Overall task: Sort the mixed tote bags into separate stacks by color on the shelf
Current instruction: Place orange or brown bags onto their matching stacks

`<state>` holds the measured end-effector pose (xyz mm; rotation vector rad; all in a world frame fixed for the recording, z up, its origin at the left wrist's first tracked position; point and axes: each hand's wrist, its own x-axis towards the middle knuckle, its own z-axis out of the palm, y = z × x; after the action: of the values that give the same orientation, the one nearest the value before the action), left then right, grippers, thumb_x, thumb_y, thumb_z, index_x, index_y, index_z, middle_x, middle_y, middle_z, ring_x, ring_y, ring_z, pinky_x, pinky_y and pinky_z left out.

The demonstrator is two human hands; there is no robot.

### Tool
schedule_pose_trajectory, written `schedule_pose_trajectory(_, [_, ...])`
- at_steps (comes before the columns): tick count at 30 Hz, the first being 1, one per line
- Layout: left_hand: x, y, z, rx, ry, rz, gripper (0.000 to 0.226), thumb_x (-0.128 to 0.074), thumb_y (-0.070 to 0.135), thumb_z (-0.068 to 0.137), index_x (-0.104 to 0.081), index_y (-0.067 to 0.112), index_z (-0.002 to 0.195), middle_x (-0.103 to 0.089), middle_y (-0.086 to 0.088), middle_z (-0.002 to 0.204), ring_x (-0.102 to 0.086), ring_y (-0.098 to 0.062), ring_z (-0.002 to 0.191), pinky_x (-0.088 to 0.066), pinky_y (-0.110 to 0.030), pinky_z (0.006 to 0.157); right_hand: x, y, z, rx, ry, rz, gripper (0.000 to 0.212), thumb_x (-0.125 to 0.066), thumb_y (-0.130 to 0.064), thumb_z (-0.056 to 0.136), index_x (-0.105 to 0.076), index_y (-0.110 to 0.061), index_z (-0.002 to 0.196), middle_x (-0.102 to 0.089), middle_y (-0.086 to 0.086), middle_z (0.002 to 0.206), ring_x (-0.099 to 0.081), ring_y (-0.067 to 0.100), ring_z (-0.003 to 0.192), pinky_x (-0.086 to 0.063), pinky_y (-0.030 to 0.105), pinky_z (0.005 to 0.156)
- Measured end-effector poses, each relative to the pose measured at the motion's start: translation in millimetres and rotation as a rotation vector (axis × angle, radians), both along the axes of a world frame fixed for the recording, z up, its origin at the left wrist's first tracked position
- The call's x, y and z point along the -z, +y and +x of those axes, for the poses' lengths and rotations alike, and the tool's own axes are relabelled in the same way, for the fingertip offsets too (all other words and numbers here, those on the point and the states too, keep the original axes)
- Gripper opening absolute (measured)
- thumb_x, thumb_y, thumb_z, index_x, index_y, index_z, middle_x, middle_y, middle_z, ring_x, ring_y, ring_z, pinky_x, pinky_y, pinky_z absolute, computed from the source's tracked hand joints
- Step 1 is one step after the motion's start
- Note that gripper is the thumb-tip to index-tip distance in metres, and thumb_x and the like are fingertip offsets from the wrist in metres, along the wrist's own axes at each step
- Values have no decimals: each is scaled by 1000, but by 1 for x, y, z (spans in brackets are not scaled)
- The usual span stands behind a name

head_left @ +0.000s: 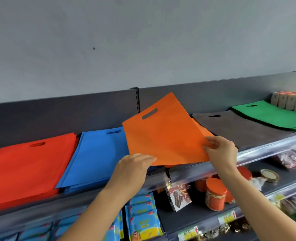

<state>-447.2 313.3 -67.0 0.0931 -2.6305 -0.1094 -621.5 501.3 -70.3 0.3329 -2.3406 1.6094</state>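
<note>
Soft, even light filled the scene at a fair brightness, leaving the grey wall (143, 40) flat and only faint shadow under the orange bag (164, 136), which stood sharp in the middle. White glare streaked the clear price strip (269, 150) along the edge of the shelf (187, 174) at the right. Toward the lower corners things smeared, the front of the red bags (22, 180) and the blue packets (36, 230) most of all, and the wide lens bowed the shelf line.

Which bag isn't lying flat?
The orange bag: left hand and right hand hold it tilted, while red bags, blue bags, grey bags and green bags lie flat.
</note>
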Motion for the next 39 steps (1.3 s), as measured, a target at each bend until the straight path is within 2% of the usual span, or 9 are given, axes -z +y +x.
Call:
schedule_pose_trajectory(5, [-8,25,-55,21,-52,-29,49,-33,5,98,-41,26,141,-44,9,143,-37,-12,132,-29,-31,108,-12,22,-38,91,67,84,38,-58,1,81,-65,-13,116,-67,11,110,-61,29,97,-51,38,84])
schedule_pose_trajectory(9, [4,40,-88,6,-243,-17,45,-35,2,95,-51,20,134,-57,0,129,-50,-23,119,-38,-39,101,-4,22,-49,139,199,500,48,-63,-13,85,-52,-14,132,-46,8,140,-36,34,128,-37,47,98])
schedule_pose_trajectory(13, [15,46,-99,-27,-405,-39,42,-31,39,101,-52,16,130,-55,-2,128,-50,-25,118,-40,-42,96,19,0,-35,-210,188,611,29,-58,-30,90,-66,-17,115,-58,3,127,-49,29,118,-37,38,97])
schedule_pose_trajectory(16, [13,47,-98,-30,-428,-38,46,-25,38,102,-47,16,136,-41,-2,146,-37,-21,133,-29,-41,108,34,-9,-26,-257,242,761,27,-46,-36,95,-67,-26,107,-62,-6,117,-53,23,106,-40,34,90])
schedule_pose_trajectory(22, [15,48,-87,-39,-296,-5,39,-29,21,103,-41,20,141,-26,3,154,-15,-17,144,-5,-45,117,29,-12,-21,-190,221,782,28,-42,-31,94,-66,-24,108,-62,-2,114,-53,24,102,-38,34,87])
schedule_pose_trajectory(25, [4,47,-61,-18,-161,-6,39,-28,25,104,-42,19,140,-33,3,151,-23,-15,141,-12,-39,117,25,-16,-15,-196,240,753,28,-45,-24,92,-67,-17,109,-64,5,115,-55,28,100,-41,35,86])
schedule_pose_trajectory(29, [-5,12,-1,-66,5,-51,39,-32,29,100,-61,20,124,-55,5,133,-50,-12,124,-37,-31,103,12,-43,18,-279,284,590,33,-51,-20,94,-59,-12,125,-60,6,127,-55,27,113,-41,33,89])
schedule_pose_trajectory(35, [4,-83,114,-334,8,-11,33,-45,37,86,-73,26,99,-70,10,104,-66,-8,93,-51,-23,77,-2,-125,99,-530,362,460,35,-50,-26,96,-55,-16,129,-55,0,134,-55,20,115,-41,27,89])
schedule_pose_trajectory(39, [11,-150,211,-520,-1,-13,40,-39,42,87,-73,25,100,-70,10,104,-66,-11,93,-54,-27,76,-5,-197,169,-685,416,470,35,-47,-29,97,-53,-21,131,-52,-4,135,-47,16,124,-40,28,95])
